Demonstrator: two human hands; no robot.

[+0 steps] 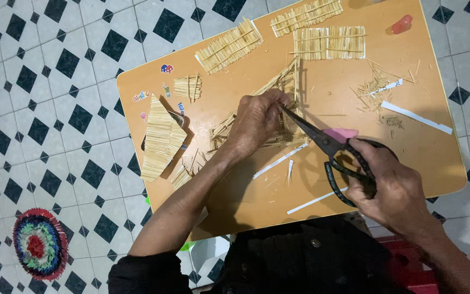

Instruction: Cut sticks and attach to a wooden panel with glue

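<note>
My left hand [257,122] grips a triangular frame made of thin straw-coloured sticks [284,81] in the middle of a small brown table [333,76]. Black scissors [327,147] are in my right hand [393,188], fingers through the handles. The blades point up and left, their tips at the frame right beside my left fingers. My left hand hides part of the frame.
Flat panels of glued sticks lie about: one at far left [161,136], a small one [187,87], three along the far edge [330,42]. Stick scraps [379,90], white paper strips [417,117], a pink eraser [341,133] and a red lighter [402,24] also sit there. A round woven mat [40,244] lies on the tiled floor.
</note>
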